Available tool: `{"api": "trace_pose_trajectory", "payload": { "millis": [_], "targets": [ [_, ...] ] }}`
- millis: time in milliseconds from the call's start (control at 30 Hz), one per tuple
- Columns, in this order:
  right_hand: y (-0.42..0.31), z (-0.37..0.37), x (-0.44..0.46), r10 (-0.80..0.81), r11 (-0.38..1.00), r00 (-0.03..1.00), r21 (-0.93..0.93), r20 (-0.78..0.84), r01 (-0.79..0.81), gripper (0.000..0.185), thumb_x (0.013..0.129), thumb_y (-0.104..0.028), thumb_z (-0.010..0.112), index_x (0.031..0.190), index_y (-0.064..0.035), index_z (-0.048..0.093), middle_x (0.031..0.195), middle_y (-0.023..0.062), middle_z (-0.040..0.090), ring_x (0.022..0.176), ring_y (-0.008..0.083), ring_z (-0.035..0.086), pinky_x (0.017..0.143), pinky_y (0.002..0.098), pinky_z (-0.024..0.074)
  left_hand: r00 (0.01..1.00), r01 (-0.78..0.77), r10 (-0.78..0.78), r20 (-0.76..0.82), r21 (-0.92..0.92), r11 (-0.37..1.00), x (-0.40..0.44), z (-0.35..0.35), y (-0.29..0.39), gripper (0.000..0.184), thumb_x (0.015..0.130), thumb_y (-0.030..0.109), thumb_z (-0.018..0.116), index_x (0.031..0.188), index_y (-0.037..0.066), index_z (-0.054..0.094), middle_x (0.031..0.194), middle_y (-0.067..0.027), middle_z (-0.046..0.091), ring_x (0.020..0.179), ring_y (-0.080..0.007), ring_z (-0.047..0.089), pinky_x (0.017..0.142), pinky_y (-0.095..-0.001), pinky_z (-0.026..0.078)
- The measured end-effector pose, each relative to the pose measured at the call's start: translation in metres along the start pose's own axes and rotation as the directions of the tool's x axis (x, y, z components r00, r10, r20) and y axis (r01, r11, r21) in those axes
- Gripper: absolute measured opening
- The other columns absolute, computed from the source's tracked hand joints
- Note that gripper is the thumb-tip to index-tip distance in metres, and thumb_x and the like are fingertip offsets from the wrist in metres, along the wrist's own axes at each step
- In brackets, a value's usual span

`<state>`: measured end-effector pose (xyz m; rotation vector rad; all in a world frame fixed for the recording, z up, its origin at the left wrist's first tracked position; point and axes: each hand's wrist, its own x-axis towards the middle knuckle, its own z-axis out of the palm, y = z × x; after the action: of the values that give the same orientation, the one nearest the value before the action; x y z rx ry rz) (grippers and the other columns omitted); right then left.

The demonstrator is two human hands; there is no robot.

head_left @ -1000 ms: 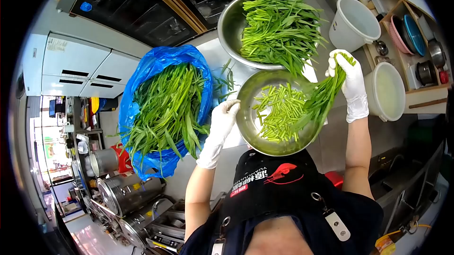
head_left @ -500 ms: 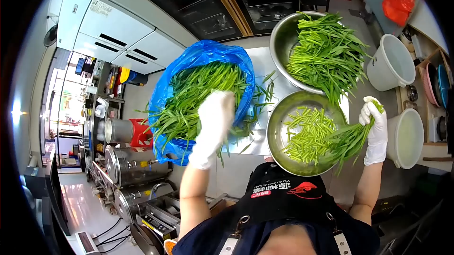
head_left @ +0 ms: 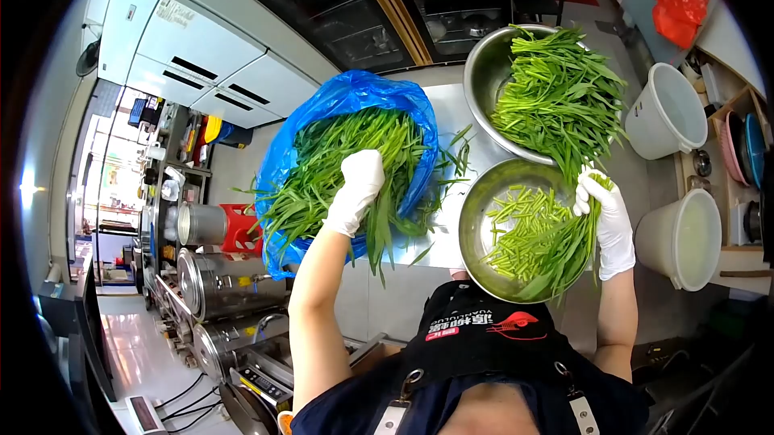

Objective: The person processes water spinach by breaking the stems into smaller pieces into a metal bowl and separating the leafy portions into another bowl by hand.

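Observation:
My left hand (head_left: 357,191), in a white glove, is closed over the heap of water spinach (head_left: 322,141) in the blue plastic bag (head_left: 282,161). Its fingers curl in among the stalks, and their tips are hidden. At the right, my gloved right hand (head_left: 609,221) grips a bunch of water spinach (head_left: 571,253), whose leaves hang into the near metal bowl (head_left: 476,253). Short cut stems (head_left: 524,221) lie in that bowl. Behind it, a second metal bowl (head_left: 477,84) holds a tall pile of leafy water spinach (head_left: 556,92).
The bag and bowls stand on a metal table (head_left: 447,104) with loose leaves scattered on it. Two pale buckets (head_left: 669,112) stand at the right beside a shelf. Big steel pots (head_left: 234,282) line the left, near a white fridge (head_left: 193,56).
My right hand has moved left and inward, carrying its bunch further over the near bowl. My left hand has shifted slightly on the greens in the bag and is no longer blurred.

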<state>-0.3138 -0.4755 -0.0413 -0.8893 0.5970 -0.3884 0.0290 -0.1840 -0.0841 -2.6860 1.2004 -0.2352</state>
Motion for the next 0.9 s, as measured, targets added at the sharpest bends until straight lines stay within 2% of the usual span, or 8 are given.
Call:
{"api": "trace_pose_trajectory", "payload": {
  "millis": [200, 367, 433, 500, 567, 633, 700, 900],
  "targets": [
    [0.004, -0.002, 0.006, 0.008, 1.0, 1.0, -0.014, 0.027, -0.007, 0.013, 0.09, -0.015, 0.063, 0.091, -0.0027, 0.06, 0.07, 0.0032, 0.055, 0.055, 0.0114, 0.05, 0.055, 0.0272, 0.0446, 0.991, -0.055, 0.06, 0.119, -0.039, 0.998, -0.009, -0.011, -0.011, 0.006, 0.069, 0.007, 0.06, 0.072, 0.005, 0.065, 0.073, -0.0171, 0.065, 0.071, -0.0363, 0.065, 0.06, -0.0434, 0.052],
    [0.006, -0.002, 0.007, 0.01, 1.0, 1.0, -0.023, 0.028, -0.009, 0.012, 0.09, -0.014, 0.063, 0.09, -0.0028, 0.06, 0.069, 0.0037, 0.056, 0.055, 0.0119, 0.051, 0.054, 0.0274, 0.0448, 1.0, -0.024, 0.023, 0.014, 0.084, 0.996, -0.017, -0.046, -0.008, 0.01, 0.072, 0.011, 0.059, 0.074, 0.003, 0.066, 0.079, -0.0171, 0.065, 0.073, -0.0319, 0.067, 0.061, -0.0411, 0.053],
    [0.005, -0.004, 0.006, 0.018, 0.999, 1.0, -0.028, 0.016, -0.018, 0.012, 0.09, -0.014, 0.063, 0.09, -0.0028, 0.06, 0.069, 0.004, 0.056, 0.055, 0.0121, 0.051, 0.054, 0.0276, 0.0449, 0.999, 0.039, -0.04, 0.035, 0.025, 0.999, -0.017, -0.08, -0.025, 0.018, 0.076, 0.013, 0.057, 0.086, 0.008, 0.072, 0.085, -0.0147, 0.067, 0.079, -0.0314, 0.067, 0.07, -0.0401, 0.054],
    [0.006, -0.006, 0.008, 0.022, 1.0, 1.0, -0.014, 0.016, -0.022, 0.012, 0.09, -0.014, 0.063, 0.09, -0.0026, 0.06, 0.069, 0.0043, 0.056, 0.054, 0.0122, 0.051, 0.053, 0.0279, 0.0451, 0.995, 0.098, -0.103, -0.009, -0.219, 0.971, -0.024, -0.12, -0.042, 0.025, 0.077, 0.012, 0.057, 0.096, 0.01, 0.074, 0.094, -0.0128, 0.068, 0.087, -0.0313, 0.065, 0.08, -0.0379, 0.052],
    [0.009, -0.007, 0.009, 0.027, 0.999, 0.999, -0.025, 0.03, -0.026, 0.012, 0.09, -0.014, 0.063, 0.091, -0.0032, 0.06, 0.069, 0.0034, 0.055, 0.054, 0.0118, 0.05, 0.053, 0.0277, 0.0445, 0.99, 0.066, -0.108, -0.091, -0.376, 0.924, -0.028, -0.138, -0.064, 0.026, 0.078, 0.009, 0.058, 0.1, 0.006, 0.072, 0.092, -0.0139, 0.069, 0.081, -0.0255, 0.067, 0.076, -0.0322, 0.051],
    [0.011, -0.004, 0.011, 0.027, 0.998, 0.998, -0.059, 0.055, -0.023, 0.012, 0.09, -0.016, 0.062, 0.093, -0.0047, 0.059, 0.069, 0.0014, 0.053, 0.055, 0.0108, 0.049, 0.054, 0.027, 0.0432, 0.955, 0.288, -0.256, 0.147, -0.657, 0.697, -0.033, -0.177, -0.063, 0.025, 0.082, 0.007, 0.06, 0.103, 0.0, 0.07, 0.089, -0.011, 0.07, 0.077, -0.0157, 0.064, 0.073, -0.0262, 0.049],
    [0.012, 0.006, 0.011, 0.026, 0.997, 0.997, -0.068, 0.066, -0.022, 0.011, 0.089, -0.014, 0.063, 0.091, -0.0038, 0.06, 0.068, 0.0025, 0.054, 0.054, 0.0117, 0.05, 0.053, 0.0276, 0.0439, 0.946, 0.254, -0.297, 0.128, -0.862, 0.439, -0.037, -0.178, -0.071, 0.024, 0.085, 0.01, 0.064, 0.102, -0.005, 0.068, 0.083, -0.0051, 0.068, 0.074, -0.01, 0.06, 0.069, -0.0245, 0.048],
    [0.009, 0.041, 0.014, 0.016, 0.982, 0.984, -0.188, 0.179, 0.018, 0.01, 0.087, -0.013, 0.065, 0.089, -0.0033, 0.061, 0.067, 0.0033, 0.056, 0.054, 0.0122, 0.051, 0.055, 0.0268, 0.0449, 0.961, 0.058, -0.273, 0.038, -0.996, 0.067, -0.035, -0.193, -0.073, 0.024, 0.082, 0.015, 0.07, 0.102, 0.0, 0.07, 0.085, -0.0018, 0.068, 0.072, -0.0067, 0.057, 0.066, -0.0216, 0.044]
  ]
}}
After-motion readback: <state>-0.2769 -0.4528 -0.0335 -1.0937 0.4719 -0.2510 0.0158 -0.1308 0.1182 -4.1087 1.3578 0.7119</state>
